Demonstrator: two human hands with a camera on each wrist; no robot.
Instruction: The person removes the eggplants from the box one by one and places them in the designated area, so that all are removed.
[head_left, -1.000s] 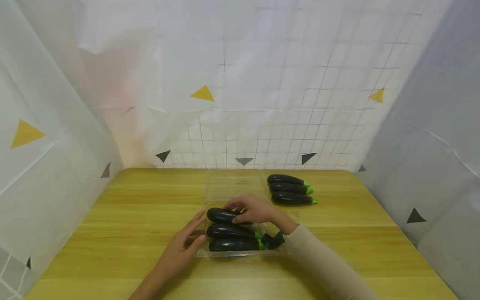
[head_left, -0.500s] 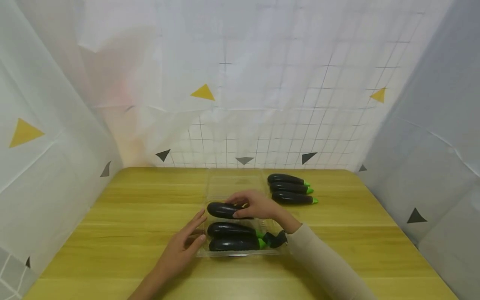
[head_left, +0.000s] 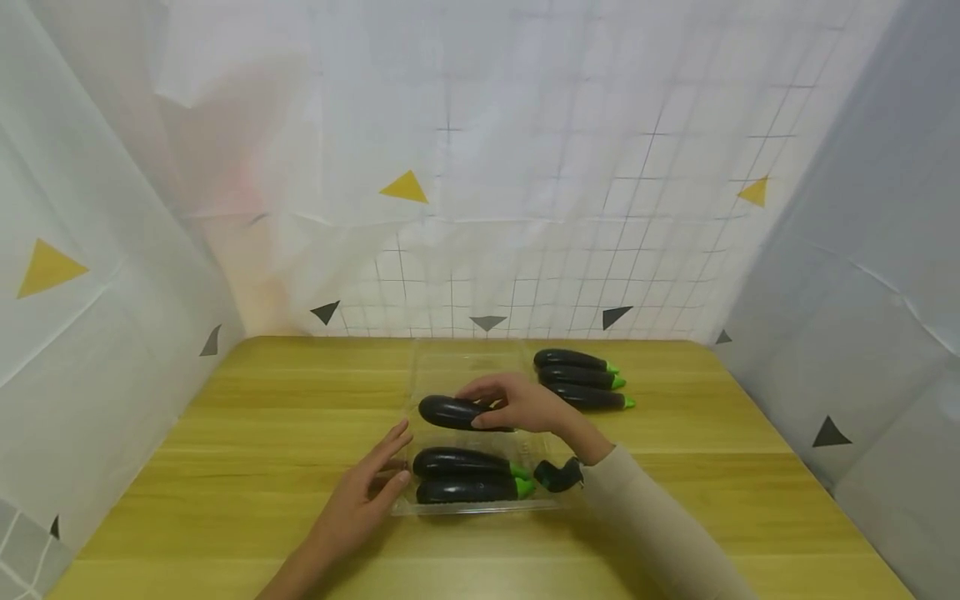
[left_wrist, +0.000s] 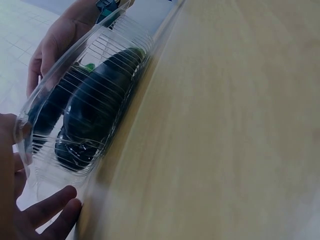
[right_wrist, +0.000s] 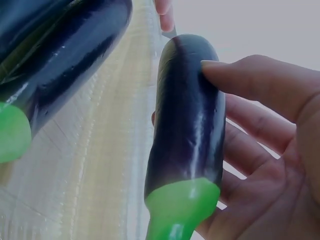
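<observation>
My right hand grips a dark eggplant between thumb and fingers, raised over the back part of a clear plastic clamshell box. Its green stem end shows in the right wrist view, where the held eggplant points stem toward the camera. Two more eggplants lie side by side in the front of the box, stems to the right. At the box's left end my left hand rests with spread fingers; in the left wrist view its fingertips lie at the clear wall.
The box's transparent lid lies folded open toward the back. Three eggplants lie in a row on the wooden table, right of the lid. White sheeting with triangle marks encloses the back and sides.
My right hand has lifted the eggplant from beside the other two and drawn it back and slightly right. The left hand stays at the box's left end.
</observation>
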